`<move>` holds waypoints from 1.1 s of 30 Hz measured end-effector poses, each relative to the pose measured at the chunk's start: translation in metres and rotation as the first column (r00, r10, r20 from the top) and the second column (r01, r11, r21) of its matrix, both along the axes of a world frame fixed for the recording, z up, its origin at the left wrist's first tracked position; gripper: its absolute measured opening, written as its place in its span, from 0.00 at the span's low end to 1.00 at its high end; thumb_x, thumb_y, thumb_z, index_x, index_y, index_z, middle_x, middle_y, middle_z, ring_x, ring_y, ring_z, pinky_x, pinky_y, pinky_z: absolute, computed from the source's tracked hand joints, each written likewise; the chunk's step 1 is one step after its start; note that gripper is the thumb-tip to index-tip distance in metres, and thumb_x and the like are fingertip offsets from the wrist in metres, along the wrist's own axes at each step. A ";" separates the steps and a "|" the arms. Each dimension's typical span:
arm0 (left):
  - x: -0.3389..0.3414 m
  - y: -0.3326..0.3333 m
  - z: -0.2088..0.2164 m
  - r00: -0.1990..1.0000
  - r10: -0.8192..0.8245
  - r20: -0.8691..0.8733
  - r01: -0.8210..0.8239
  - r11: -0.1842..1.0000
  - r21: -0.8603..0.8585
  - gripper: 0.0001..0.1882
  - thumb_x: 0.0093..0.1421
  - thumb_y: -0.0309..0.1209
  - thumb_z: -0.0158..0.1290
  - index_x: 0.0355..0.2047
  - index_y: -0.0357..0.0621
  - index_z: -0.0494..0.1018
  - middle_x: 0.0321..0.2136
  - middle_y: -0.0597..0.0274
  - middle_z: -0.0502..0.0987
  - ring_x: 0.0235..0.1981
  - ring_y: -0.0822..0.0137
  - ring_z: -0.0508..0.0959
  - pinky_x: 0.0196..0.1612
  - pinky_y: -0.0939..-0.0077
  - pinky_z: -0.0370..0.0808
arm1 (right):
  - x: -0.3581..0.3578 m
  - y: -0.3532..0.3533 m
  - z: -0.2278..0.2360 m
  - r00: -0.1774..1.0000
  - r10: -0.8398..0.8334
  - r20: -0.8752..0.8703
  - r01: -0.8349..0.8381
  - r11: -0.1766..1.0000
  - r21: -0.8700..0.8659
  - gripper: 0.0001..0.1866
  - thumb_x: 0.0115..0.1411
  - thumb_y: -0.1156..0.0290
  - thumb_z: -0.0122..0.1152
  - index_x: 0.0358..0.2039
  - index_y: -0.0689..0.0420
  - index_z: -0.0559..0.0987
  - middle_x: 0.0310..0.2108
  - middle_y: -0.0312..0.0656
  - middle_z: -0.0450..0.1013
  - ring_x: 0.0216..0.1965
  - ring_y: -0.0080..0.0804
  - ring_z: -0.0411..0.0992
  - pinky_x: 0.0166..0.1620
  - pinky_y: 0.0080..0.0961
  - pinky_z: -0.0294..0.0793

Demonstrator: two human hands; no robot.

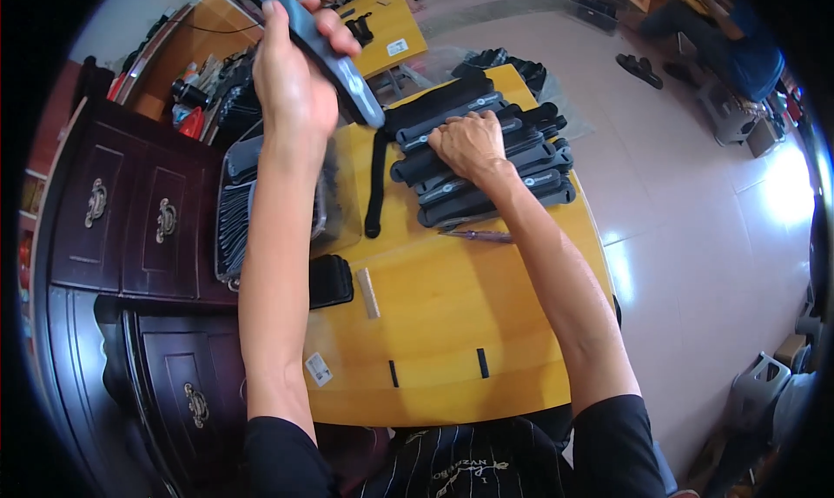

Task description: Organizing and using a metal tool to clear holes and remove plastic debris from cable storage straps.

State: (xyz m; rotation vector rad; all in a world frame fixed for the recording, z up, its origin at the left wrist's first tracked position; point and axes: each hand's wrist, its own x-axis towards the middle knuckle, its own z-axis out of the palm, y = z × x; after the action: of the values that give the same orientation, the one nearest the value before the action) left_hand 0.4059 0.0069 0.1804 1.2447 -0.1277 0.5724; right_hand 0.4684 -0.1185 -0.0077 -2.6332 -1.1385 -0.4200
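R hand [473,146] fingertips obsc., can't tell grip; palm-down on strap pile [530,183]. Grey strap [345,74] top cut off; L hand [294,85] raised, pinching it.

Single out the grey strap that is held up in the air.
It's the grey strap in the raised left hand; the piled straps at the right hand lie on the yellow table.

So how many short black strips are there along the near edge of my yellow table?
2. The left strip lies left of the table's middle, the right strip right of it. Others could be hidden.
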 end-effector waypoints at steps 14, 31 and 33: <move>-0.234 -0.033 -0.023 0.895 -0.292 -0.337 0.271 0.956 -0.110 0.23 0.71 0.49 0.34 0.43 0.38 0.63 0.18 0.66 0.65 0.13 0.79 0.62 0.19 0.84 0.62 | -0.104 -0.028 0.093 0.799 0.497 -0.339 -0.067 0.633 0.771 0.22 0.66 0.59 0.51 0.56 0.55 0.71 0.48 0.43 0.72 0.47 0.35 0.70 0.50 0.32 0.68; -0.338 -0.084 -0.090 0.682 -0.267 -0.681 0.540 0.812 0.223 0.13 0.69 0.37 0.44 0.39 0.37 0.66 0.16 0.64 0.68 0.18 0.73 0.69 0.23 0.77 0.65 | -0.322 -0.135 0.118 0.942 0.148 -0.301 -0.026 0.927 0.374 0.06 0.59 0.67 0.57 0.32 0.55 0.73 0.19 0.32 0.67 0.24 0.24 0.72 0.21 0.25 0.69; -0.338 -0.100 -0.088 0.569 -0.364 -0.738 0.617 0.781 0.091 0.14 0.69 0.38 0.45 0.40 0.37 0.66 0.17 0.67 0.67 0.19 0.77 0.67 0.23 0.80 0.64 | -0.311 -0.144 0.094 0.222 0.605 -0.765 0.547 0.572 0.611 0.10 0.65 0.61 0.53 0.33 0.54 0.73 0.15 0.29 0.61 0.16 0.17 0.62 0.17 0.20 0.61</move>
State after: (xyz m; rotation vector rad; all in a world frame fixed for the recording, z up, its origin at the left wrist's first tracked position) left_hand 0.0677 -0.0934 0.0921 1.6076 0.0583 -0.4745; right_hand 0.1570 -0.2628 0.0861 -1.3020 -0.2731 0.6451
